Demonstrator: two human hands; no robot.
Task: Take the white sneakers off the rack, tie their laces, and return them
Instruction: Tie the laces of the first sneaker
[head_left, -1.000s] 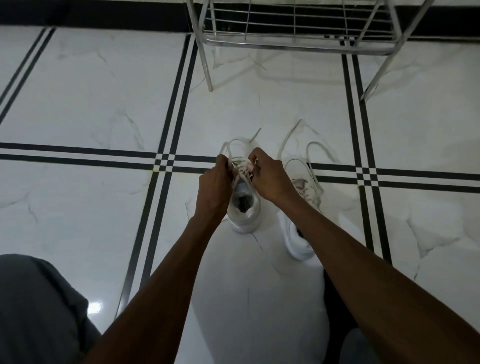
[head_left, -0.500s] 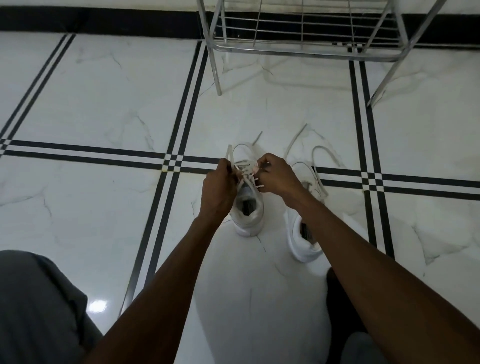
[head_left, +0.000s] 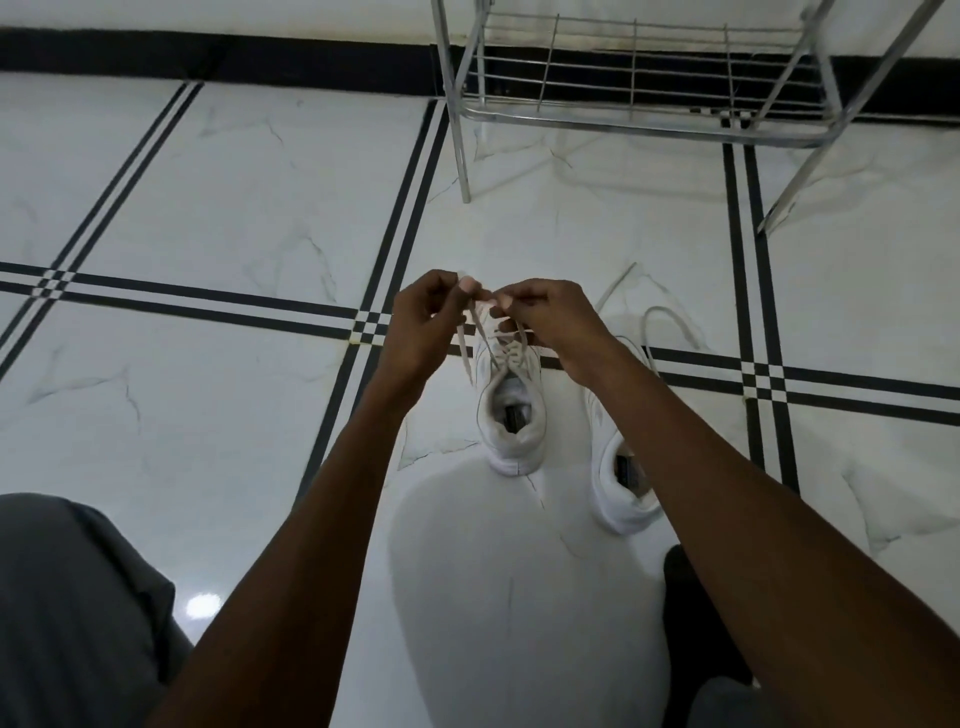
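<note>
Here, two white sneakers are seen on the floor, heels toward the camera. The left sneaker (head_left: 511, 415) lies directly beneath the fingers of both hands, and its laces (head_left: 488, 338) are drawn up from the eyelets into those fingers. One lace strand is pinched between the thumb and fingertips of the left hand (head_left: 423, 327); the other strand is pinched in the closed fingers of the right hand (head_left: 550, 322). The two sets of fingertips are held nearly touching above the toe end of the shoe, and a loose lace end hangs down below the left hand's fingers, beside the shoe's left edge. The right sneaker (head_left: 621, 483) is set just beside the first, to the right of the fingers and partly hidden under the right forearm; its lace (head_left: 660, 322) is left loose, looped on the floor beyond the right hand. Well beyond the fingertips, the metal rack (head_left: 639, 98) is stood against the wall. White marble tiles with black stripes make up the floor (head_left: 234, 197). A grey-clad knee (head_left: 67, 613) is seen at the lower left.
</note>
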